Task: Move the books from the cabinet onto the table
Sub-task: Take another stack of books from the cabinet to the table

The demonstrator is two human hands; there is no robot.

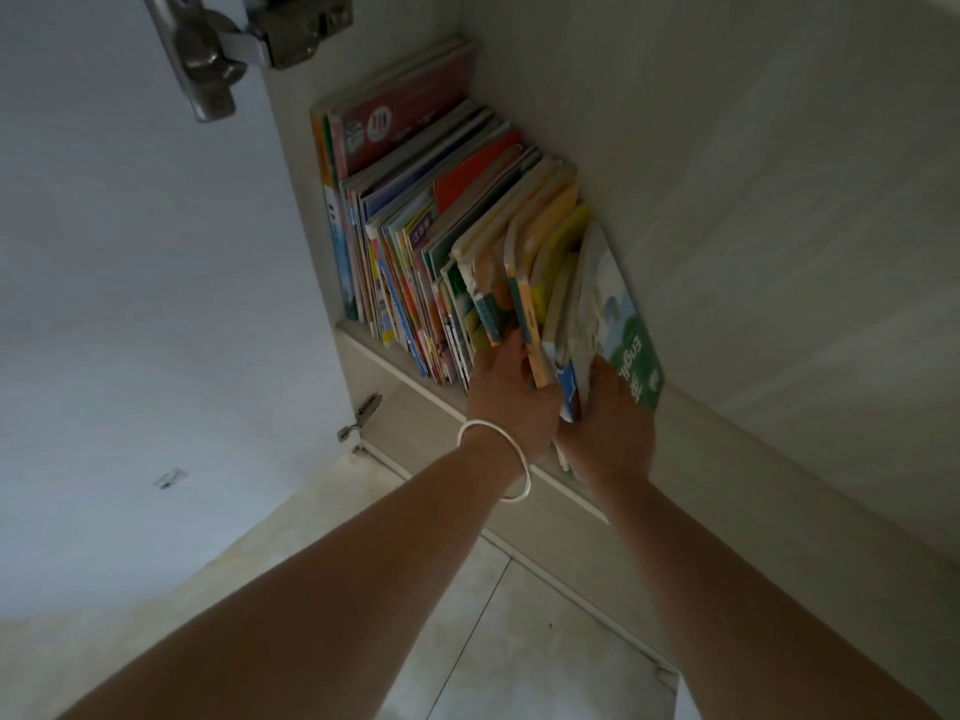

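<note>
Books (415, 220) standing upright in a packed row inside the cabinet (727, 148), spines and lower edges facing out, row running from the back left corner toward the front right. Leftmost volumes against the cabinet's left wall; rightmost, a thin green-and-white book (621, 314), leaning against the right wall.

Both arms extended into the opening. Left hand (506, 392) pushed in among the books near the right end of the row, fingers hidden between the covers, back of hand toward camera; grip cannot be told. White bangle (496, 457) on the left wrist. Right hand (613, 428) at the outer end of the same cluster, thumb lying over the lower corner of the green-and-white book, remaining fingers out of sight beneath the books; appears clamped on the last few volumes. Small bundle of books between the two hands tilted forward, lower corners past the shelf edge.

Cabinet door (130, 252) swung open at left, metal hinge (244, 39) at top. Second hinge (363, 413) lower down. Tiled floor (493, 641) below.
</note>
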